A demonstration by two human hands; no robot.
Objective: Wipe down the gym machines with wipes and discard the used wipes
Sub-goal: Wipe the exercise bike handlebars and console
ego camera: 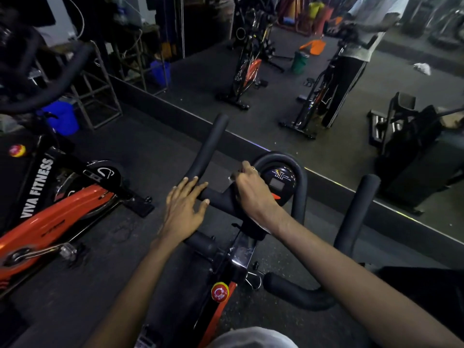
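Spin bike directly below the camera; its round console is taken as the reference. Left hand lies just left of the console on the black handlebar, palm down, fingers straight and slightly spread over the bend where the left horn rises, holding nothing. Right hand sits against the console's left edge, fingers curled down over the middle of the handlebar. A small pale scrap at its fingertips is read as the wipe, pinched between fingers and bar. Most of it is hidden under the hand, so its extent cannot be told. Ring visible on one finger of that hand. A curved loop bar arcs over and to the right of the console; the right horn stands further right. Below the console, down the frame, a red knob with an orange strut beside it. Far left of the console: a second bike, orange body, "VIVA FITNESS" lettered on its frame, and beyond it a blue bucket. Beyond the console a wall mirror meets the dark rubber floor — reflected in it are both bikes, a standing person, a green bin and a crumpled white item on the floor; whether that is a wipe cannot be told. Lighting dim.
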